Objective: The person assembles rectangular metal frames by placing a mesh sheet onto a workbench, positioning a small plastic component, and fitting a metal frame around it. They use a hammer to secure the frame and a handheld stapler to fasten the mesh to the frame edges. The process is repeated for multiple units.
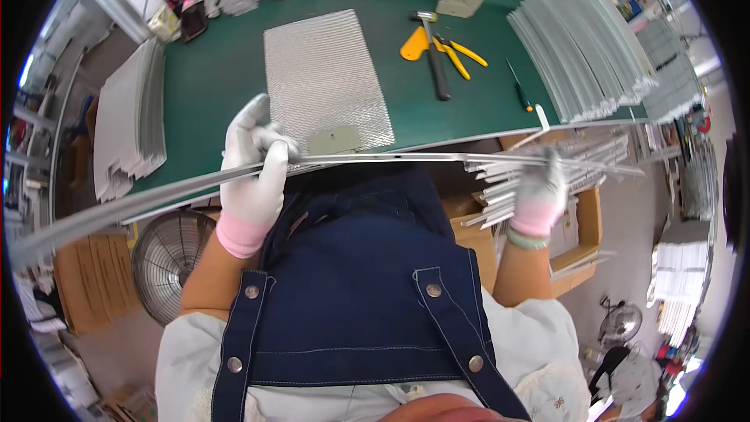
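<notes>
A long thin metal strip [391, 157] runs across in front of me, along the near edge of the green work table [211, 101]. My left hand [258, 164], in a white glove with a pink cuff, is closed round the strip, its index finger raised. Farther right, my gloved right hand [541, 191] grips the same strip; its fingertips are slightly blurred. Just beyond the strip, a silvery mesh panel [324, 70] lies flat on the table. A small grey-green plate [334, 141] rests at the mesh's near edge.
A hammer [434, 62], yellow-handled pliers [461, 55] and a screwdriver [519, 87] lie on the table. Stacked metal panels stand at left [133, 121] and right [586, 39]. Below the table are a floor fan [168, 266] and a carton [590, 223] near several metal strips [500, 187].
</notes>
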Available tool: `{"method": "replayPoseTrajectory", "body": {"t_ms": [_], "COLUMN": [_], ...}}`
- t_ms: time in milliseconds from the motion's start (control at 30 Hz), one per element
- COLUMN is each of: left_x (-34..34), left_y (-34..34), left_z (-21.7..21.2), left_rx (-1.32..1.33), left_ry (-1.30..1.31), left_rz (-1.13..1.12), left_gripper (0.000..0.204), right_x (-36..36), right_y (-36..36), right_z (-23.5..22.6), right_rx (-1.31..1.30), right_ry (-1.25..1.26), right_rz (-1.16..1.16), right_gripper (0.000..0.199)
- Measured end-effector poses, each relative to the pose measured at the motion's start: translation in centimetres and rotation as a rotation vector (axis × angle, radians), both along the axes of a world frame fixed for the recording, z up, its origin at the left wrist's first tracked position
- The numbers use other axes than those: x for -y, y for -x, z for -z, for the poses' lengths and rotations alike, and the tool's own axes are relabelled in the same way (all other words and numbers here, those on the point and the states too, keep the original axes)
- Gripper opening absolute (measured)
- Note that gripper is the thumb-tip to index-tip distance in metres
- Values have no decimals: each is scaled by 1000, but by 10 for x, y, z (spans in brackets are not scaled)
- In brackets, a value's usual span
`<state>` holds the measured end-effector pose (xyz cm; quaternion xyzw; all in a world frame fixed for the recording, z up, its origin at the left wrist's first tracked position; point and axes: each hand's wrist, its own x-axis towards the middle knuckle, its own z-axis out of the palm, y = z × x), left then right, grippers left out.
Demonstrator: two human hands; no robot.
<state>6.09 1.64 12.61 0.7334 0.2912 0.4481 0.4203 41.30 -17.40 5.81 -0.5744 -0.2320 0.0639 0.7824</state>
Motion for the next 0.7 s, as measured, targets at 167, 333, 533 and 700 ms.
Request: {"method": "replayPoseTrajectory", "body": {"t_ms": [167, 333, 533, 700], "left_x": [14, 39, -1, -43], "left_y": [25, 47, 32, 25], "left_z": [25, 76, 63, 79], "left_rx": [8, -522, -773, -814], "left_ry": [245, 486, -87, 146], "left_rz": [0, -143, -471, -398], "left_gripper": [73, 72, 27, 39], "right_x": [-23, -72, -137, -159], "right_y": [97, 130, 116, 107], "right_z": [-65, -36, 7, 15], "right_rx": [274, 686, 920, 862], "right_ry": [12, 575, 1027, 1069], "right_rz": [-181, -592, -393, -410], "right_gripper": [61, 75, 52, 44]}}
